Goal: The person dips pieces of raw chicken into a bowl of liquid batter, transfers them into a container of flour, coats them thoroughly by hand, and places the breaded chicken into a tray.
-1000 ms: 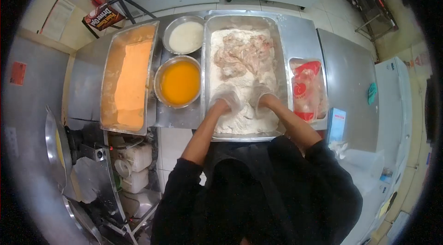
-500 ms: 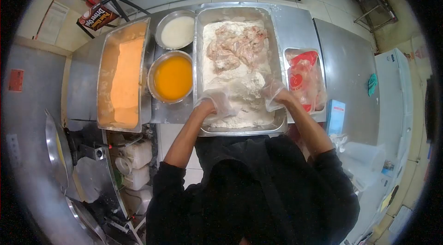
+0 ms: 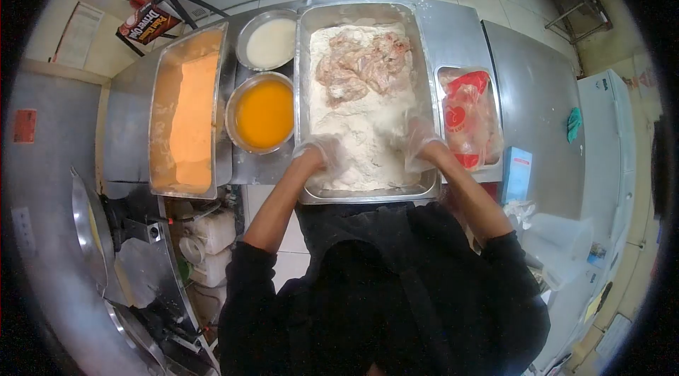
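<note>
A deep metal tray (image 3: 304, 79) holds white flour (image 3: 361, 128). Raw, flour-dusted chicken pieces (image 3: 368, 61) lie heaped on the flour in its far half. My left hand (image 3: 324, 152), in a clear plastic glove, is over the tray's near left part, at the flour. Near the right wall is my right hand (image 3: 419, 141), gloved the same way. Motion blur and the cloudy gloves hide the fingers of both hands, and nothing held can be made out. Between the hands the flour is uneven and lumpy.
To the left stand a bowl of orange liquid (image 3: 264, 114), a bowl of whitish liquid (image 3: 270, 43) and a tray of orange powder (image 3: 192, 121). On the right are a smaller tray with a red-printed plastic bag (image 3: 467, 118), a blue box (image 3: 516, 176) and a green cloth (image 3: 573, 127).
My hands have moved slightly apart, the left one to the left. Flour between them has shifted and now lies more spread out. The chicken pieces stay in the far half.
</note>
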### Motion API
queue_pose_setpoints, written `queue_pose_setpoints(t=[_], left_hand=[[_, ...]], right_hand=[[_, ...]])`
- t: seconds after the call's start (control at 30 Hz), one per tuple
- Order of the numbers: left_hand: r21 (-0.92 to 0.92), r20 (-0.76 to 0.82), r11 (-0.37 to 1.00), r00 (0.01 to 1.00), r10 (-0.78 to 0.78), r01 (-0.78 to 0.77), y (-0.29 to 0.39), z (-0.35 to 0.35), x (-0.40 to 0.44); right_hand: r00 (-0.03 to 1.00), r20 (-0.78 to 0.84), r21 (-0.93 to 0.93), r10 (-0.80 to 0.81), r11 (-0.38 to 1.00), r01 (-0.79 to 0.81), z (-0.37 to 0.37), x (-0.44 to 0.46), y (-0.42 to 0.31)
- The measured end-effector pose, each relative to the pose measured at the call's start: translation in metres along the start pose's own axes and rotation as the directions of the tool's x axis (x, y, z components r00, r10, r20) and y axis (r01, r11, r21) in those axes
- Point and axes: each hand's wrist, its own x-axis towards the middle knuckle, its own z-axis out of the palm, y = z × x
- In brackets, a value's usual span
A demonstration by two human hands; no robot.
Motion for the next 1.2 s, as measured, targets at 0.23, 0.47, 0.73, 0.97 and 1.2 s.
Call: queue_pose_setpoints(t=[0.23, 0.47, 0.73, 0.97, 1.2], left_hand=[[0.060, -0.025, 0.993, 0.995, 0.101, -0.099, -0.014, -0.001, 0.005], [-0.052, -0.208, 0.995, 0.975, 0.073, -0.085, 0.018, -0.043, -0.024], [-0.586, -0.597, 0.640, 0.799, 0.074, -0.497, 0.035, -0.072, -0.028], [-0.512, -0.707, 0.601, 0.698, 0.113, -0.614, 0.029, -0.052, -0.005], [-0.613, -0.738, 0.505, 0.669, -0.089, -0.608, 0.039, -0.051, -0.008]], right_hand=[[0.991, -0.131, -0.234, -0.019, 0.972, -0.012, 0.080, 0.036, 0.013], [0.986, -0.057, -0.136, -0.159, 0.979, 0.150, 0.042, 0.025, 0.024], [0.900, -0.290, -0.112, -0.325, 0.946, 0.306, -0.014, -0.006, 0.009], [0.939, -0.248, 0.015, -0.238, 0.968, 0.250, -0.025, -0.025, -0.010], [0.880, -0.397, 0.021, -0.261, 0.956, 0.293, -0.010, -0.025, -0.009]])
